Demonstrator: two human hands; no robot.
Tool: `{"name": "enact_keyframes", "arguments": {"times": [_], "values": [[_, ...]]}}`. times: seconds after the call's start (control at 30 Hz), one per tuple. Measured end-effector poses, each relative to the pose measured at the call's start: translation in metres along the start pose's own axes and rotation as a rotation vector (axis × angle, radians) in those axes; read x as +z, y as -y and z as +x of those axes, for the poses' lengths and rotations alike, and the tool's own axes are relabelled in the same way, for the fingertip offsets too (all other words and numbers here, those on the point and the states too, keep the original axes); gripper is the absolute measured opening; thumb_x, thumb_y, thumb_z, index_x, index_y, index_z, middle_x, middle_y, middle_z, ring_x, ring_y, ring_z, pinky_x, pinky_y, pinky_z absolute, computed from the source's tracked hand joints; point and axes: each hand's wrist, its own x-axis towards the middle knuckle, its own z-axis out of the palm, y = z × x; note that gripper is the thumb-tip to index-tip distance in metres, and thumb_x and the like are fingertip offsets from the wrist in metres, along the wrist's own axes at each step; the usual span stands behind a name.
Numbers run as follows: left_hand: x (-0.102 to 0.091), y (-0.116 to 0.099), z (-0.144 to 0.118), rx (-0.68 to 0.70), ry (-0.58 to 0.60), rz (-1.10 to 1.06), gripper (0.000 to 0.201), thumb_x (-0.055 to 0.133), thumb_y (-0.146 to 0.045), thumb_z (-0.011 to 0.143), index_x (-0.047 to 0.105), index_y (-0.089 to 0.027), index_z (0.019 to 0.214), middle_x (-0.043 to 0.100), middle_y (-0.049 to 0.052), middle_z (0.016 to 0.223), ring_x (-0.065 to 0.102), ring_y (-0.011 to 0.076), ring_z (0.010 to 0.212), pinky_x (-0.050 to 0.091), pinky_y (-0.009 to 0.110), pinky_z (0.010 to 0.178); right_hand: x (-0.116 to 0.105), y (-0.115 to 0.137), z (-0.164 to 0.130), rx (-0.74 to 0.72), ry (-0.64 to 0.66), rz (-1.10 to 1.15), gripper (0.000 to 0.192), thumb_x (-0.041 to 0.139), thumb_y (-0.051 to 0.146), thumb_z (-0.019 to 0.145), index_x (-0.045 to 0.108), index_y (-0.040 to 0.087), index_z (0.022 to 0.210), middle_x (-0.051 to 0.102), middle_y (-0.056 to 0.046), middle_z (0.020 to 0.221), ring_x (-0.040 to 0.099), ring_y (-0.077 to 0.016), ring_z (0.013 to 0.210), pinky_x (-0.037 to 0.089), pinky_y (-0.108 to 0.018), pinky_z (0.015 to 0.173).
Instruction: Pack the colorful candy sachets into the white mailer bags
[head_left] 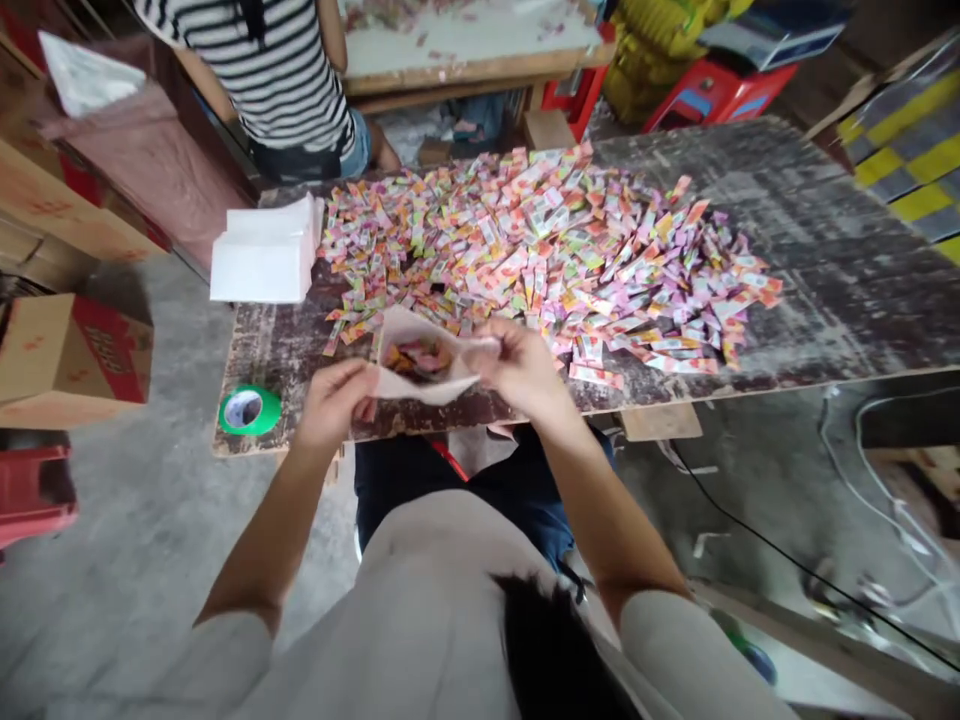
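Between my two hands a white paper bag (397, 325) is held over the near edge of the table, its mouth spread toward me. Inside lie colourful small packets (421, 358), partly in shadow. My left hand (337, 395) pinches the bag's left edge. The fingers of my right hand (525, 365) are closed on its right edge, slightly blurred. Just beyond the bag spreads a large heap of small printed sachets (540, 240) in pink, orange, purple and green. A stack of white bags (262, 255) lies at the heap's left.
A green tape roll (250, 410) sits at the dark wooden table's (825, 230) near left corner. A person in a striped top (277, 80) is at another table (465, 55) behind. Cardboard boxes (67, 360) stand on the left; a cable (780, 550) runs across the right floor.
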Motion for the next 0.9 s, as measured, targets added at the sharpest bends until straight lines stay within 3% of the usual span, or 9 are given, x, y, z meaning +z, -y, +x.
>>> {"name": "enact_keyframes", "arguments": {"times": [0.17,0.23,0.3,0.43,0.53,0.63,0.7,0.8,0.9], "values": [[-0.006,0.004,0.013,-0.053,0.007,-0.02,0.041,0.068,-0.037,0.082,0.045,-0.02,0.052,0.026,-0.007,0.041,0.031,0.007,0.035,0.027,0.022,0.037,0.006,0.0,0.015,0.012,0.062,-0.026,0.016,0.067,0.029,0.075,0.055,0.02,0.069,0.052,0.003,0.061,0.047,-0.0105,0.057,0.037,-0.024,0.051],[-0.01,-0.005,0.025,0.044,0.0,-0.027,0.036,0.067,-0.037,0.083,0.049,-0.02,0.056,0.029,-0.007,0.043,0.036,0.0075,0.037,0.032,0.022,0.04,0.011,0.007,0.029,-0.036,0.083,-0.018,0.016,0.066,0.03,0.078,0.056,0.02,0.072,0.052,0.003,0.064,0.048,-0.0099,0.059,0.038,-0.023,0.054],[-0.015,-0.018,0.033,0.166,-0.098,-0.039,0.039,0.065,-0.034,0.086,0.046,-0.019,0.055,0.031,-0.007,0.046,0.037,0.0067,0.04,0.033,0.02,0.044,0.015,0.017,0.043,-0.094,0.057,-0.018,0.017,0.065,0.033,0.081,0.056,0.019,0.076,0.051,0.003,0.068,0.049,-0.01,0.063,0.039,-0.023,0.058],[-0.021,-0.015,0.014,0.24,-0.129,0.039,0.038,0.063,-0.034,0.089,0.05,-0.018,0.057,0.045,-0.003,0.052,0.047,0.0083,0.051,0.04,0.022,0.054,0.017,0.012,0.037,-0.123,-0.01,-0.034,0.02,0.066,0.039,0.083,0.059,0.02,0.083,0.052,0.001,0.073,0.051,-0.0122,0.069,0.041,-0.024,0.062],[-0.015,0.036,-0.017,0.1,-0.098,0.119,0.03,0.068,-0.034,0.085,0.058,-0.018,0.061,0.053,-0.002,0.053,0.049,0.0095,0.051,0.039,0.023,0.053,0.012,-0.04,0.006,-0.039,-0.024,-0.013,0.023,0.067,0.042,0.081,0.059,0.021,0.083,0.056,0.001,0.075,0.051,-0.0131,0.067,0.043,-0.026,0.063],[-0.002,0.112,-0.037,-0.319,-0.037,0.082,0.029,0.071,-0.032,0.078,0.055,-0.019,0.059,0.051,-0.003,0.047,0.048,0.0095,0.044,0.04,0.022,0.049,0.007,-0.115,-0.029,0.212,-0.028,-0.122,0.017,0.066,0.035,0.073,0.056,0.021,0.075,0.058,0.0,0.069,0.053,-0.0154,0.064,0.046,-0.03,0.064],[0.004,0.155,-0.041,-0.535,-0.005,0.077,0.022,0.079,-0.026,0.067,0.06,-0.017,0.065,0.06,0.0,0.056,0.055,0.0111,0.05,0.043,0.021,0.05,0.002,-0.152,-0.048,0.333,-0.106,-0.257,0.01,0.063,0.028,0.071,0.055,0.022,0.074,0.062,-0.002,0.071,0.058,-0.0189,0.068,0.049,-0.035,0.07],[0.001,0.191,-0.035,-0.648,-0.02,-0.061,0.038,0.087,-0.031,0.056,0.067,-0.017,0.086,0.072,0.006,0.083,0.067,0.017,0.07,0.052,0.024,0.057,-0.001,-0.166,-0.067,0.241,-0.19,-0.37,0.005,0.058,0.024,0.076,0.058,0.023,0.082,0.067,-0.007,0.084,0.062,-0.0221,0.076,0.052,-0.039,0.076],[-0.004,0.199,-0.023,-0.743,-0.127,-0.233,0.048,0.083,-0.053,0.063,0.068,-0.016,0.089,0.072,0.01,0.085,0.068,0.0197,0.073,0.056,0.03,0.061,0.012,-0.144,-0.074,0.009,-0.027,-0.379,0.008,0.055,0.021,0.084,0.063,0.023,0.087,0.067,-0.008,0.09,0.063,-0.0216,0.079,0.052,-0.036,0.075]]}}
